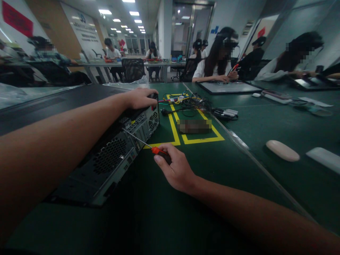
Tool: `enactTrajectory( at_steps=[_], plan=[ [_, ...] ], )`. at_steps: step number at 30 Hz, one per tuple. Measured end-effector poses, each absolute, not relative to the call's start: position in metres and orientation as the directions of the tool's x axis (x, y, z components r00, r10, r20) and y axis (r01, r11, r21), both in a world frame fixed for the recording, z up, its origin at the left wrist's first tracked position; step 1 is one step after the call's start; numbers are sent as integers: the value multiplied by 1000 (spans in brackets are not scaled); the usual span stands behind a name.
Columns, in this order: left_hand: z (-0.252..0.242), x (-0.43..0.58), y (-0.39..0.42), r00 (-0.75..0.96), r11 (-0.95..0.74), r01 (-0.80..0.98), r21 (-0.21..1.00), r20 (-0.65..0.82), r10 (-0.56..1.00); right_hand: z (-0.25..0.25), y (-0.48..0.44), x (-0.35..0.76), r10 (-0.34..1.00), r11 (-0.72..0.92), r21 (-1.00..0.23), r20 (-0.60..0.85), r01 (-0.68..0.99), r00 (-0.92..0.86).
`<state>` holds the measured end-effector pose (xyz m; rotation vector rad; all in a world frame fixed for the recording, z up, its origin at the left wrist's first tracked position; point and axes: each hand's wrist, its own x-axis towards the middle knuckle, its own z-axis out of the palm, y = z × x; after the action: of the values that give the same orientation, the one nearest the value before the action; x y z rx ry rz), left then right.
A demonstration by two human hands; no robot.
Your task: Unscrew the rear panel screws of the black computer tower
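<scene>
A black desktop computer case [87, 141] lies on its side on the green table [164, 219], its vented rear panel facing me. My left hand [139, 98] rests closed over the case's far top corner, gripping the edge. My right hand [175, 170] is closed round the handle of a screwdriver [148, 144] with an orange collar. Its thin metal shaft runs up and left, and the tip touches the rear panel near the expansion slots.
A tangle of cables [191, 102] lies inside a yellow taped rectangle [196, 140] beyond the case. A white mouse [283, 150] and a white keyboard edge [322, 159] lie at the right. Other people sit working at tables behind and to the right.
</scene>
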<state>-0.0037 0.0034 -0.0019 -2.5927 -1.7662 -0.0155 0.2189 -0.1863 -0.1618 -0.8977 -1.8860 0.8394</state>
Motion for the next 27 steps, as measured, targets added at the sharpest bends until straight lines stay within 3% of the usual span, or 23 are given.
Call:
enactTrajectory(
  at_steps=[6,27],
  plan=[
    [-2,-4,3,377,-377,926,16,17,926,-162,-185,219,801,566,-790,458,238,-386],
    [-1,-4,1,361,-361,933,-9,15,932,-159,-187,219,835,507,-825,398,249,-380]
  ],
)
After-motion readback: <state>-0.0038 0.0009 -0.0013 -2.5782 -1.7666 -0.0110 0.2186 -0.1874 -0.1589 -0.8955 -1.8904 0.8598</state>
